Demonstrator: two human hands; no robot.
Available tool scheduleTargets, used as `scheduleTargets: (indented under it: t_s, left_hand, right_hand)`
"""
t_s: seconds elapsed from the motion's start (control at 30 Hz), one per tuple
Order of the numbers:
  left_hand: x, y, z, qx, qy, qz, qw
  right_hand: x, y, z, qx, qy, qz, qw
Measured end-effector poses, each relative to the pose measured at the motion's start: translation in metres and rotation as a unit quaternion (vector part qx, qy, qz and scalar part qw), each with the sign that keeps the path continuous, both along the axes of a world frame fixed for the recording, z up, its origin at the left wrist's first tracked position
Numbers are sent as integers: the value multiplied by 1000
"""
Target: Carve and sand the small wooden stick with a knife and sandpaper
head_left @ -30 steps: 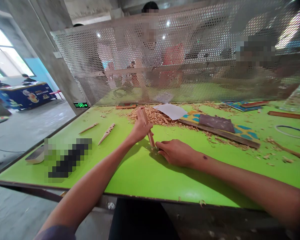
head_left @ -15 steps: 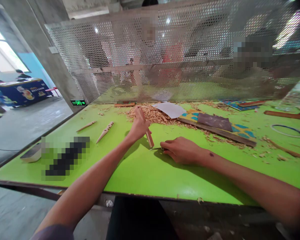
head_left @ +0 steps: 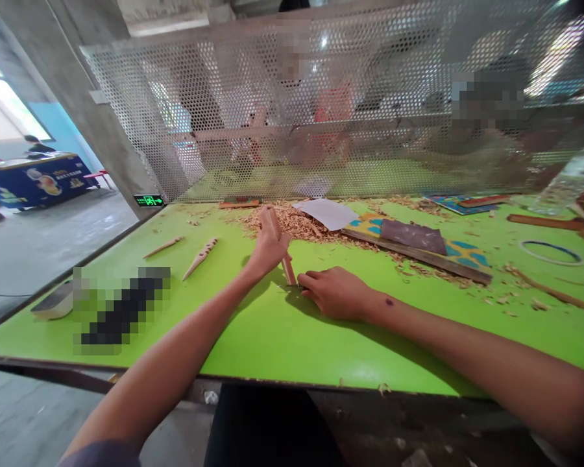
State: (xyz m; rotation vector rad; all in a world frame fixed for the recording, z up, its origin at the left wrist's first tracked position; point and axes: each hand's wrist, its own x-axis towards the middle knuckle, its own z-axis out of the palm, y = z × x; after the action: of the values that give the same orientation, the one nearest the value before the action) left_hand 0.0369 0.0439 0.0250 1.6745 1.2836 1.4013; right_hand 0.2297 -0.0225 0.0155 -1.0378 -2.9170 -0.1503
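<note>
- The left hand (head_left: 268, 248) is closed around a wooden stick (head_left: 286, 267) at about the middle of the worktop (head_left: 282, 337).
- The stick stands tilted. Its top leans toward the far edge and rises above the fingers, and its foot rests on the green surface.
- The right hand (head_left: 335, 292) lies knuckles-up on the worktop just right of the stick's foot, curled into a fist, with its fingertips right at that foot.
- A thin pale sliver pokes out from under the right fingers toward the stick. It is too small to tell what it is.
- The two hands are close together but are not seen to touch.
- A heap of wood shavings (head_left: 296, 226) lies behind the left hand, toward the far edge.
- A white sheet (head_left: 328, 213) lies just right of the heap.
- A long patterned board (head_left: 460, 259) runs from there toward the right edge, with a dark sheet (head_left: 411, 235) lying on it.
- Two carved sticks (head_left: 200, 257) lie side by side but apart, toward the left edge.
- A thin blue ring (head_left: 551, 252) lies flat near the right edge.
- A perforated metal screen (head_left: 214, 110) stands along the far edge.
</note>
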Motion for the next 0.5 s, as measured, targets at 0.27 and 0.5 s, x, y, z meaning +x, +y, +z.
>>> scheduleTargets:
  t_s: [0.27,0.5]
  left_hand:
    - [-12,0,5,-62,-77,-76,992]
    - [-17,1,5,-77,-78,-99,989]
  right_hand:
    - [8,7,-6,28,47,17,998]
    - [12,14,-15,47,92,23,994]
